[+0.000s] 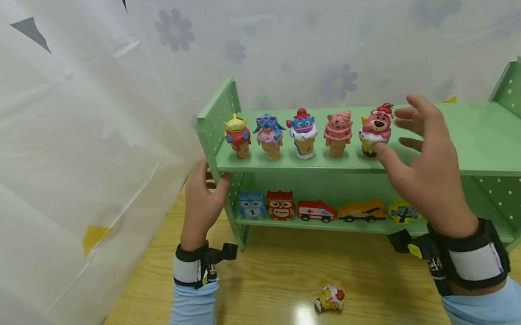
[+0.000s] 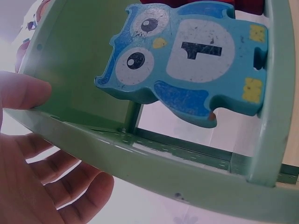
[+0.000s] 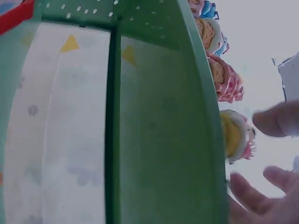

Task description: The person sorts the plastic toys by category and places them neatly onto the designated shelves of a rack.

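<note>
My left hand point(image 1: 202, 206) grips the left side panel of a green shelf point(image 1: 510, 141), thumb on the inner face and fingers outside. A blue owl block marked 1 point(image 2: 201, 51) stands close by on the lower board. At the upper board, my right hand point(image 1: 436, 173) is spread beside a pink bear figurine point(image 1: 378, 124) with a red cap. Its thumb points at the figurine's base, and a gap shows between thumb and figurine in the right wrist view. Left of the bear stand a pink ice-cream figurine point(image 1: 338, 133) and several other cone-shaped figurines.
On the lower board are a red owl block point(image 1: 281, 205), a toy ambulance point(image 1: 316, 211), an orange tow truck point(image 1: 362, 210) and a tree piece point(image 1: 403, 212). Another small figurine point(image 1: 331, 299) lies on the wooden table point(image 1: 264, 311) in front. A flowered plastic sheet point(image 1: 292, 44) hangs behind.
</note>
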The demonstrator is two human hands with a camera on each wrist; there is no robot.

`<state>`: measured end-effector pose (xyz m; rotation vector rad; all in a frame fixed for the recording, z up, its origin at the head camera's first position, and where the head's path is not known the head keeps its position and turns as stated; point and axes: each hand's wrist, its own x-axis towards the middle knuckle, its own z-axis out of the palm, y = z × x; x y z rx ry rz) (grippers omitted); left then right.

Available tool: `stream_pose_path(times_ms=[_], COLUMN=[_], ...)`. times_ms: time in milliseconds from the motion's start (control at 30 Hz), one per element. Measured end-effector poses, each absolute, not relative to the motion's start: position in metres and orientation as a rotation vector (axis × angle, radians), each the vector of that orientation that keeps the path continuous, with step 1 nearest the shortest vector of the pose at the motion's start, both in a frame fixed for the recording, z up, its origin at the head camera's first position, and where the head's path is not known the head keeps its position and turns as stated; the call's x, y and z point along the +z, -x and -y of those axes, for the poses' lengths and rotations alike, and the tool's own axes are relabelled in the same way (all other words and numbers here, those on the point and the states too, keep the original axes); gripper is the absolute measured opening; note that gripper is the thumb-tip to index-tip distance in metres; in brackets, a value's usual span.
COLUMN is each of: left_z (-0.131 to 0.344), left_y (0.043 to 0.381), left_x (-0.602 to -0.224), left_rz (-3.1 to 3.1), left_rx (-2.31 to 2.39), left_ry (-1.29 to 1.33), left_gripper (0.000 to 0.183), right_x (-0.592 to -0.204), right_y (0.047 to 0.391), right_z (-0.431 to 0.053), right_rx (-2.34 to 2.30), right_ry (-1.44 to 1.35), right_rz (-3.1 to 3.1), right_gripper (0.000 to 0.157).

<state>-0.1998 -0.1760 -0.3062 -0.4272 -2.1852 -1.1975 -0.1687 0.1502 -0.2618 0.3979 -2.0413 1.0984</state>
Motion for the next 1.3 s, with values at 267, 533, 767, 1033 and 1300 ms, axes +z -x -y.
stream_pose_path(times_ms=[267, 533, 767, 1033, 1300], left_z=[0.175, 0.175, 0.184, 0.191, 0.190], left_y=[0.200, 0.199, 0.217, 0.227, 0.224], left_x=[-0.305, -0.304, -0.323, -0.334, -0.330], left_rz=[2.180, 2.182, 2.159, 2.147, 2.146], left_rx=[-1.201, -1.204, -1.214, -1.195, -1.186], left_ry=[0.437, 0.429, 0.439, 0.466, 0.469], left_gripper=[0.038, 0.038, 0.040, 0.039, 0.039], right_x=[-0.305, -0.362, -0.400, -0.436, -0.447], right_y=[0.122, 0.083, 0.073, 0.077, 0.081], right_z=[-0.124, -0.133, -0.126, -0.105, -0.096], right_rx=[0.968, 0.922, 0.873, 0.919, 0.900], right_ry=[-0.393, -0.362, -0.242, -0.208, -0.176], right_rz=[1.576, 2.016, 2.464, 2.810, 2.915], right_gripper=[0.038, 0.042, 0.053, 0.060, 0.054])
